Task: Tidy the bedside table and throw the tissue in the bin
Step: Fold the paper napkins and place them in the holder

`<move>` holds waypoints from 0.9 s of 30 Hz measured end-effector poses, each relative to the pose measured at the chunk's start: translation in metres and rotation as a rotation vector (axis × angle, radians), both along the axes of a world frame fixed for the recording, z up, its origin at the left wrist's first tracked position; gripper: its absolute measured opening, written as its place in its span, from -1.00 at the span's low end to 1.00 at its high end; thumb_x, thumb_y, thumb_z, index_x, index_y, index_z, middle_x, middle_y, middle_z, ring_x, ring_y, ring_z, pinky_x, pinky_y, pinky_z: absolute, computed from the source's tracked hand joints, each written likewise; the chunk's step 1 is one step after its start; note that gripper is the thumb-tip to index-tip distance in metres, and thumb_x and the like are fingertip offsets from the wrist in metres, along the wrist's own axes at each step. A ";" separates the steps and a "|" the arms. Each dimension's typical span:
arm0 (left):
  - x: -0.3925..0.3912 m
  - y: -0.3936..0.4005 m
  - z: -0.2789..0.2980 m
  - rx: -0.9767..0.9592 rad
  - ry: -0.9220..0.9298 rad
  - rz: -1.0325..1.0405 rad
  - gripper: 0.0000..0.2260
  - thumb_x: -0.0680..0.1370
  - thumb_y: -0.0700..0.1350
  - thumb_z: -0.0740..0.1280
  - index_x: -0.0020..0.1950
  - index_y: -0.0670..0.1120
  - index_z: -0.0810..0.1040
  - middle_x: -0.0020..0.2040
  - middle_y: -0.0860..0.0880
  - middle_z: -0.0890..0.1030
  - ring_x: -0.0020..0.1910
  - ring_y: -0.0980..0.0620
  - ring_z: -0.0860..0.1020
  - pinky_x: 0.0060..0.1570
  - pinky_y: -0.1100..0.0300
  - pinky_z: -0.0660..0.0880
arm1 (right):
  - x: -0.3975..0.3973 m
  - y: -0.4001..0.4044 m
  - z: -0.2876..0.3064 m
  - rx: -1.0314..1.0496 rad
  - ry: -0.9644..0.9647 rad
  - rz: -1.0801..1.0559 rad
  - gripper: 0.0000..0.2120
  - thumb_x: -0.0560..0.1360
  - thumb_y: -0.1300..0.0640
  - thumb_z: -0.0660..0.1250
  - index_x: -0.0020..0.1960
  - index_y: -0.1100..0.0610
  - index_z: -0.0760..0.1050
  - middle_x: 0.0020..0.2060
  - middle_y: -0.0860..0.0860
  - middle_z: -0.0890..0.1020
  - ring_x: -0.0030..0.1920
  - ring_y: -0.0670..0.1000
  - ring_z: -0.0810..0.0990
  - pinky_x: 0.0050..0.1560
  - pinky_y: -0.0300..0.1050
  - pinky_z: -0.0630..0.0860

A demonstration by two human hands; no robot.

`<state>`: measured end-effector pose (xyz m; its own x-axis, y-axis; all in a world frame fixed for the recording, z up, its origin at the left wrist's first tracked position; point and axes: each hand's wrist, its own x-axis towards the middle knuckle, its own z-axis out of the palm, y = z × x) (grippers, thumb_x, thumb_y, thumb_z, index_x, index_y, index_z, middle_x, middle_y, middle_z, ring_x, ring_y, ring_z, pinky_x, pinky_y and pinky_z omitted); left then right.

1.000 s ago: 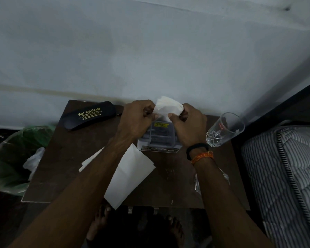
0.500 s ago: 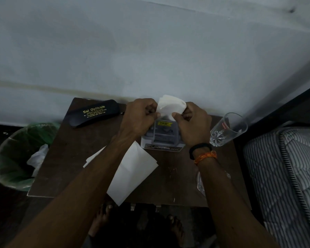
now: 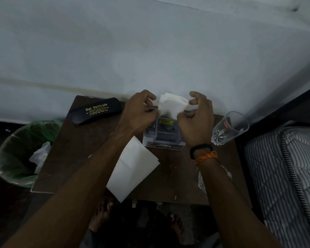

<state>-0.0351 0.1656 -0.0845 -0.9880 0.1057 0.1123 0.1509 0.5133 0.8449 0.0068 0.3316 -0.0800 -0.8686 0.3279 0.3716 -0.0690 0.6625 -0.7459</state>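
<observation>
A folded white tissue (image 3: 172,106) is held up over the back of the dark brown bedside table (image 3: 79,151). My left hand (image 3: 140,111) pinches its left edge and my right hand (image 3: 197,122) pinches its lower right edge, the other fingers spread. Under the tissue stands a small grey box (image 3: 162,138) with a yellow label. A second flat white tissue (image 3: 132,167) lies on the table under my left forearm, reaching over the front edge. A green-lined bin (image 3: 16,154) with crumpled white paper inside stands left of the table.
A black glasses case (image 3: 97,111) lies at the table's back left. An empty drinking glass (image 3: 229,127) stands at the right edge, a clear glass dish (image 3: 202,183) partly hidden under my right forearm. A striped mattress (image 3: 286,176) is at the right, the wall behind.
Both hands have loosened from tight fists and spread apart slightly, and the tissue between them has opened out wider. The camera view has shifted a little.
</observation>
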 end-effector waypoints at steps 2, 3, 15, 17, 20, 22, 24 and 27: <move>0.004 -0.008 0.004 0.008 -0.038 0.039 -0.76 0.43 -0.22 0.45 0.06 -0.11 0.53 -0.11 -0.02 0.58 -0.18 0.13 0.53 -0.20 0.30 0.50 | 0.010 -0.009 0.009 0.032 0.124 -0.027 -0.59 0.30 0.22 0.29 0.16 0.15 0.49 0.01 0.04 0.51 -0.13 -0.01 0.55 -0.22 -0.29 0.47; 0.007 -0.015 0.004 0.004 -0.072 0.054 -0.80 0.43 -0.25 0.43 0.02 -0.13 0.53 -0.14 -0.02 0.57 -0.18 0.13 0.52 -0.20 0.27 0.48 | 0.017 -0.015 0.013 0.061 0.177 -0.017 -0.67 0.31 0.23 0.28 0.07 0.17 0.51 -0.05 0.05 0.52 -0.14 -0.02 0.53 -0.21 -0.29 0.45; 0.047 -0.080 -0.039 -0.811 -0.377 -0.166 -0.28 0.21 0.20 0.60 0.27 0.00 0.44 0.29 -0.12 0.40 0.31 -0.19 0.35 0.28 -0.16 0.39 | 0.082 -0.069 -0.029 0.437 -0.719 0.393 -0.46 0.49 -0.08 0.38 0.37 0.13 0.37 0.30 0.09 0.47 0.29 0.10 0.46 0.25 0.00 0.47; 0.049 -0.081 -0.042 -0.815 -0.368 -0.136 -0.17 0.13 0.22 0.62 0.28 -0.03 0.39 0.28 -0.12 0.40 0.30 -0.20 0.37 0.25 -0.17 0.42 | 0.086 -0.075 -0.038 0.500 -0.742 0.361 -0.32 0.45 -0.18 0.40 0.41 0.17 0.30 0.34 0.14 0.40 0.33 0.14 0.39 0.29 0.02 0.42; 0.053 -0.080 -0.043 -0.745 -0.374 -0.079 -0.12 0.12 0.14 0.66 0.30 -0.09 0.33 0.28 -0.15 0.43 0.29 -0.20 0.41 0.23 -0.16 0.46 | 0.087 -0.079 -0.045 0.553 -0.728 0.318 -0.26 0.39 -0.22 0.43 0.38 0.18 0.30 0.33 0.17 0.38 0.33 0.16 0.36 0.30 0.03 0.39; 0.054 -0.079 -0.045 -0.713 -0.392 -0.051 -0.08 0.14 0.10 0.67 0.34 -0.13 0.30 0.27 -0.17 0.48 0.26 -0.19 0.46 0.23 -0.14 0.47 | 0.084 -0.080 -0.048 0.510 -0.741 0.295 -0.25 0.35 -0.20 0.47 0.36 0.18 0.31 0.31 0.16 0.40 0.32 0.16 0.37 0.30 0.02 0.39; 0.054 -0.081 -0.045 -0.716 -0.424 -0.032 -0.05 0.16 0.13 0.65 0.38 -0.17 0.27 0.26 -0.17 0.51 0.26 -0.18 0.49 0.25 -0.13 0.47 | 0.079 -0.079 -0.051 0.423 -0.763 0.279 -0.22 0.30 -0.20 0.51 0.35 0.16 0.33 0.32 0.14 0.43 0.33 0.16 0.39 0.32 0.02 0.40; 0.053 -0.085 -0.046 -0.726 -0.470 -0.027 -0.05 0.19 0.19 0.62 0.41 -0.19 0.31 0.26 -0.16 0.52 0.25 -0.16 0.49 0.27 -0.10 0.45 | 0.075 -0.079 -0.054 0.349 -0.760 0.261 -0.17 0.22 -0.22 0.55 0.36 0.11 0.37 0.34 0.12 0.45 0.36 0.17 0.39 0.36 0.07 0.38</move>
